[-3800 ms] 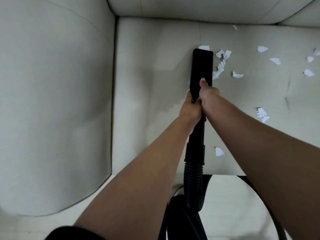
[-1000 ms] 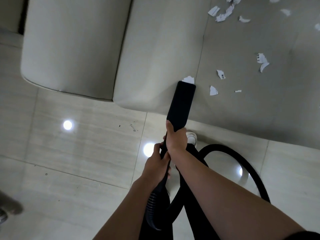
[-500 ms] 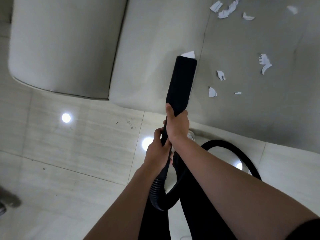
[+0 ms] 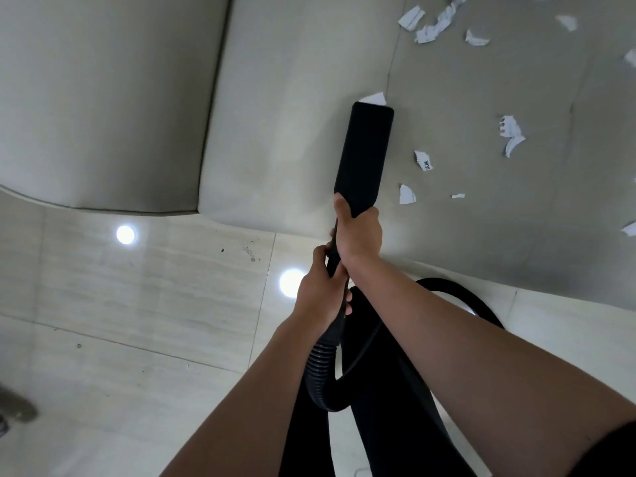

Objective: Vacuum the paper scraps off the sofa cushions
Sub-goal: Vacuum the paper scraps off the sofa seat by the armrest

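A flat black vacuum nozzle (image 4: 364, 156) lies on the beige seat cushion (image 4: 282, 125), pointing away from me. One white paper scrap (image 4: 373, 98) sits right at its far tip. My right hand (image 4: 358, 235) grips the nozzle's near end, and my left hand (image 4: 321, 294) holds the tube just behind it, above the ribbed hose (image 4: 321, 370). Several more white scraps lie to the right of the nozzle: two close by (image 4: 407, 194), a torn pair (image 4: 512, 134) farther right, and a cluster (image 4: 433, 24) near the back.
The sofa's wide armrest (image 4: 103, 98) stands to the left of the cushion. Glossy pale floor tiles (image 4: 137, 297) with light reflections fill the lower left. The black hose loops over the floor (image 4: 457, 290) by my dark-clothed legs.
The nozzle has slid forward across the cushion, away from the front edge, pushing the scrap at its tip along. Both hands followed it forward.
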